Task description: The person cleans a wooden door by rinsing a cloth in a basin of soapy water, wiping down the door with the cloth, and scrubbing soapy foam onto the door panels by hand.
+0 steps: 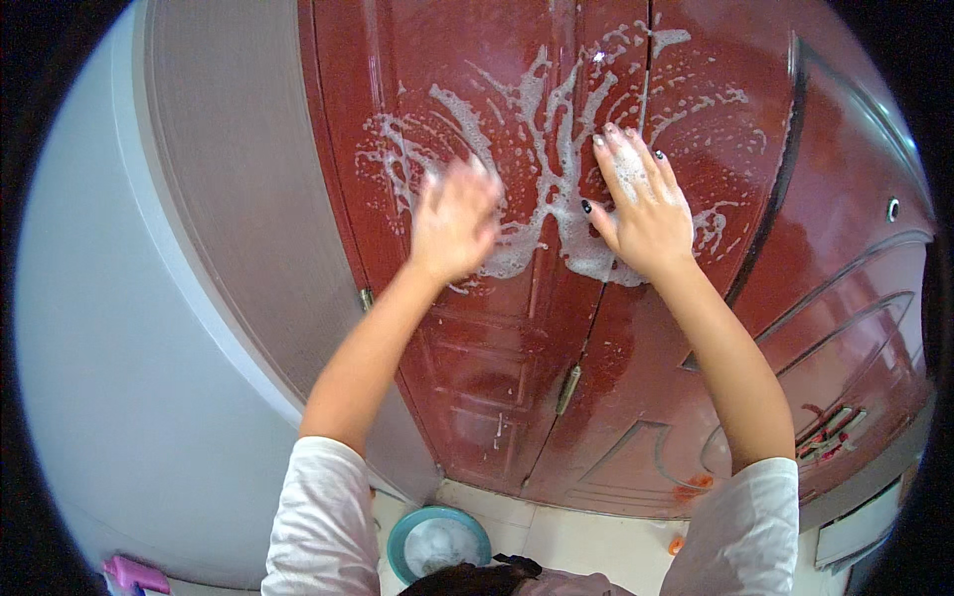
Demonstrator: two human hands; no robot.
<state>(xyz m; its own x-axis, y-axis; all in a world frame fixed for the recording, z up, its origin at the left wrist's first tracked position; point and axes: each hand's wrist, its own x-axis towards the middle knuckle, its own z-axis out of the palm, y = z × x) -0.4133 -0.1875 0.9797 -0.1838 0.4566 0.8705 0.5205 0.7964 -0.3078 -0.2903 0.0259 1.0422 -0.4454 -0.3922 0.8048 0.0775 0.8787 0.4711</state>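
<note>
Both hands are on or close against a wet dark-red door (477,328) streaked with white soap suds (551,171). My left hand (458,216), blurred, is left of the door's middle, with foam around its fingers. My right hand (645,194) lies palm down with fingers spread, over the seam between two door panels; foam covers the backs of its fingers. No tool or cloth shows in or under either hand. A teal basin (395,547) of foamy water stands on the floor below the door.
A metal hinge (569,389) sits on the seam, and a round lock (893,210) is at the right. A grey wall (149,298) curves along the left. A pink bottle (138,574) lies at lower left, and a small orange object (676,546) is on the tiled floor.
</note>
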